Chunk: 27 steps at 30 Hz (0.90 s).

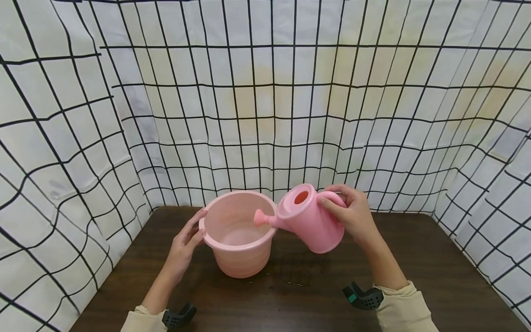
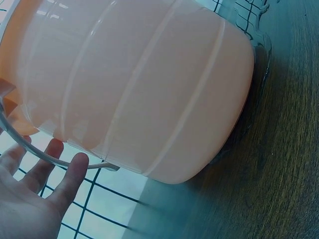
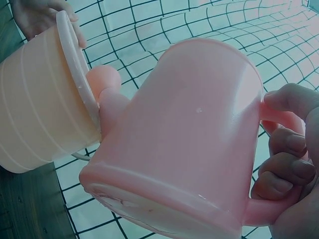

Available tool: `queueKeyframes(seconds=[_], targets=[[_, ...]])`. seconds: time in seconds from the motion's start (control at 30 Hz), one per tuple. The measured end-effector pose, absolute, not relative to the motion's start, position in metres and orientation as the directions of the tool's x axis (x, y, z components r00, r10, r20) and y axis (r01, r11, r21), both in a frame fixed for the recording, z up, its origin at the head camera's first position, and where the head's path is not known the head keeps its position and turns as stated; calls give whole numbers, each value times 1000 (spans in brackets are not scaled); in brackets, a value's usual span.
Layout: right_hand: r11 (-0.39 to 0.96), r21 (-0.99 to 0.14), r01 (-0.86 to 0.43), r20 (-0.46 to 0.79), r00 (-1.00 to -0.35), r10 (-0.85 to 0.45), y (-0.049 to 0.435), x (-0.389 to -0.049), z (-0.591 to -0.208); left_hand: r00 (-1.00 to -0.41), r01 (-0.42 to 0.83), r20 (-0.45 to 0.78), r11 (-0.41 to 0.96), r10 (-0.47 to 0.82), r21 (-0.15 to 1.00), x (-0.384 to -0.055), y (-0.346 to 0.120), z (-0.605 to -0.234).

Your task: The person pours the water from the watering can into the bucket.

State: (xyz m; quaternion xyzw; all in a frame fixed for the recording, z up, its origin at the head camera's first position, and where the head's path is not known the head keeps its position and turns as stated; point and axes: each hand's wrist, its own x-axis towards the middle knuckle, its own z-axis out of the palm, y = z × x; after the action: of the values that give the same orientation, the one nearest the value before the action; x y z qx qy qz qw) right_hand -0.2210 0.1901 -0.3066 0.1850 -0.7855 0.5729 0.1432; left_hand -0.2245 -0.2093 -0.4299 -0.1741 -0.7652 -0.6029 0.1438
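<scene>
A pink bucket [image 1: 242, 258] stands on the dark wooden table. My left hand [image 1: 186, 237] touches the outside of its rim on the left, fingers spread and fairly straight. In the left wrist view, a thin bail handle [image 2: 45, 155] runs past those fingers. With my right hand [image 1: 352, 212] I grip the handle of a pink watering can [image 1: 319, 226], fingers curled round it. The can is off the table and tilted to the left. Its spout head [image 1: 261, 217] reaches over the bucket's right rim. No stream of water is visible from it.
Small wet spots [image 1: 294, 283] lie on the table [image 1: 257, 313] in front of the bucket and can. White cloth with a black grid [image 1: 290, 101] surrounds the table at the back and sides. Dark wrist devices [image 1: 365, 297] sit at both sleeves.
</scene>
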Motion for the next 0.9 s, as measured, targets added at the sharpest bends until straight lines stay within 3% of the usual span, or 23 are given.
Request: queueKeyframes(seconds=[0.9], targets=[[271, -858, -436, 417, -900, -127, 190, -222, -306, -897, 442, 433, 221, 90, 869, -225, -210, -431]])
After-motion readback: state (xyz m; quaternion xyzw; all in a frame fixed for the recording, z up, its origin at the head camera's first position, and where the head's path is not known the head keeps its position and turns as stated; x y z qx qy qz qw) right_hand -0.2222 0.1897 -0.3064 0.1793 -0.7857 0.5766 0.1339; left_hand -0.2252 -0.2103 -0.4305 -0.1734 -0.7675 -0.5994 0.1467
